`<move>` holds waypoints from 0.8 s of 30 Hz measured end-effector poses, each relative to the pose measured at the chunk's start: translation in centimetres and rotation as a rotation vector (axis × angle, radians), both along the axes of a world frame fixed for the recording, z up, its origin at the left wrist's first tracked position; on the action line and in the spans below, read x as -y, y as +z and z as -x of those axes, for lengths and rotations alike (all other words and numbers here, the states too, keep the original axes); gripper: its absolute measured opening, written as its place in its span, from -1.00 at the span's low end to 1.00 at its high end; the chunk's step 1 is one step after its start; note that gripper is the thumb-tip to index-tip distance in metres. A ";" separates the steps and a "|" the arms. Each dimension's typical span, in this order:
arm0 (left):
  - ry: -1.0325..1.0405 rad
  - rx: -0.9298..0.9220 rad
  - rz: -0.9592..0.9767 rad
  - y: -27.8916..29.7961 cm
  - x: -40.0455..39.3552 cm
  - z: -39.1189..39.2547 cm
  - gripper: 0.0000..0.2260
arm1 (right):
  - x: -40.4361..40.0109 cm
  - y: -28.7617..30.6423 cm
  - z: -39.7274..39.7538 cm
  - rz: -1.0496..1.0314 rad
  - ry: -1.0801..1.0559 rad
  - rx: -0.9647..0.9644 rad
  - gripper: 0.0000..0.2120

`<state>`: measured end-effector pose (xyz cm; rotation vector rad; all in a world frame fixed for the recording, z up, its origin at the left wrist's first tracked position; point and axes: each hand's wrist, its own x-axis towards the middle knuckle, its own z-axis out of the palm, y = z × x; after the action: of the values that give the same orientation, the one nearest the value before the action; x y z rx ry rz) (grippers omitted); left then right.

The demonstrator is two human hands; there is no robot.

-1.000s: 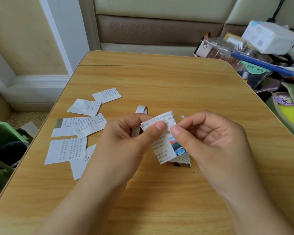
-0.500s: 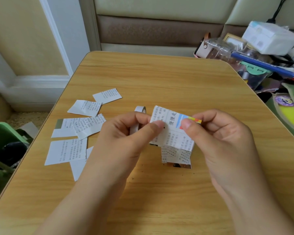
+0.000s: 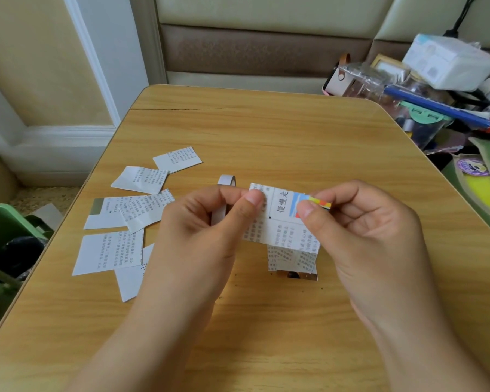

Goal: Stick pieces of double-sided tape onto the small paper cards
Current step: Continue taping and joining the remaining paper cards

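card: a printed paper card [image 3: 280,219] is held up above the table [image 3: 266,131], just over a small stack [image 3: 293,260] of more cards lying flat.
left hand: the left hand [image 3: 204,236] pinches the card's left edge between thumb and curled fingers; the tape roll [image 3: 222,199] stands partly hidden behind those fingers, and whether they also hold it cannot be told.
right hand: the right hand [image 3: 362,227] pinches the card's upper right corner, thumb on the coloured patch, other fingers curled in.
done pile: loose cards [image 3: 130,210] lie scattered at the table's left side; whether they carry tape cannot be seen.
step: judging by the grip, a card is being handled at its top edge, either pressing a tape piece down or readying the spot; no tape strip shows clearly on it.
next: likely needs one hand freed to reach the roll, pull a short piece, and lay it flat on the card without creasing the thin paper.
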<state>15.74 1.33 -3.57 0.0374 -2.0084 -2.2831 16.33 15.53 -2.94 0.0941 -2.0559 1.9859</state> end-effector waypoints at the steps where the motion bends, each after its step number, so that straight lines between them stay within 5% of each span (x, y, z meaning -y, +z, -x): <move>1: 0.004 -0.007 0.007 0.0 0.0 0.0 -0.80 | 0.0 0.0 0.0 -0.006 -0.003 -0.004 -0.92; 24: 0.118 -0.027 -0.017 -0.3 -0.5 -0.2 -0.82 | 0.7 0.2 0.0 0.134 -0.069 0.026 -0.81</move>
<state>15.93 1.80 -3.85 0.1223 -1.9194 -2.2173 16.32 14.84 -2.70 -0.0306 -1.9079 2.0860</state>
